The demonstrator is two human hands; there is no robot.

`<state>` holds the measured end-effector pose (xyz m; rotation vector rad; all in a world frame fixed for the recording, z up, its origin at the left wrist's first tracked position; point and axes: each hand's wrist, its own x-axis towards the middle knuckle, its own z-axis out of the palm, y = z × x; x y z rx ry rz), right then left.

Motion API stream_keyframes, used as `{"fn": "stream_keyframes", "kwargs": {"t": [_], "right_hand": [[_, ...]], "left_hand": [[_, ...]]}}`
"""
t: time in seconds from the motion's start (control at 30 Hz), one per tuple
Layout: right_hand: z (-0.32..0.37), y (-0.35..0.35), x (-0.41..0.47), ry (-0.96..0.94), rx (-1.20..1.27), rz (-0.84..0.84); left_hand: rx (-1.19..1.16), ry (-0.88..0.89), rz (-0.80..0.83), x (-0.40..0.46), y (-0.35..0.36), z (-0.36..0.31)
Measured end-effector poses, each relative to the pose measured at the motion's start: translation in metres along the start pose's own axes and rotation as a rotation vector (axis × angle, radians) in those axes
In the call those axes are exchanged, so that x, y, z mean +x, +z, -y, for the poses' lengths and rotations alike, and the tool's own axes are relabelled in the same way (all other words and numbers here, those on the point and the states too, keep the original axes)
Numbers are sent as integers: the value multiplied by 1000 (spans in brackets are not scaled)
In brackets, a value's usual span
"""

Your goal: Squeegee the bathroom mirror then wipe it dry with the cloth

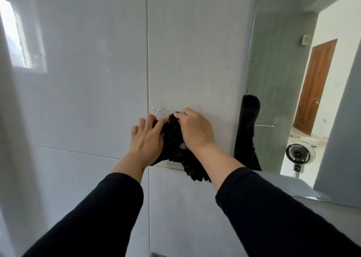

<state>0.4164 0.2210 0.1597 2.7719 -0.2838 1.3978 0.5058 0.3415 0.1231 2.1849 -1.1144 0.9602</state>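
Note:
A black cloth (173, 139) hangs against the grey tiled wall (88, 80), just below a clear stick-on hook (158, 109). My left hand (146, 139) grips the cloth's left side and my right hand (195, 129) pinches its top edge near the hook. The cloth's lower end (195, 172) dangles between my forearms. The bathroom mirror (293, 100) is fixed to the wall at the right, apart from both hands. No squeegee is in view.
The mirror reflects a wooden door (314, 84), a white floor fan (300, 155), a towel bar and a dark hanging shape (248, 131). A small window (17, 35) is at the upper left. A pale curtain edge (7, 139) runs down the left side.

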Motion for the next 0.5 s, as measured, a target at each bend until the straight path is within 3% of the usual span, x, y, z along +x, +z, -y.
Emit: {"fn": "stream_keyframes", "kwargs": {"t": [0.23, 0.5], "right_hand": [[8, 21, -31, 217, 151, -125], [12, 21, -91, 171, 142, 4]], "left_hand": [[-156, -130, 83, -30, 27, -8], [-265, -190, 184, -74, 25, -13]]}}
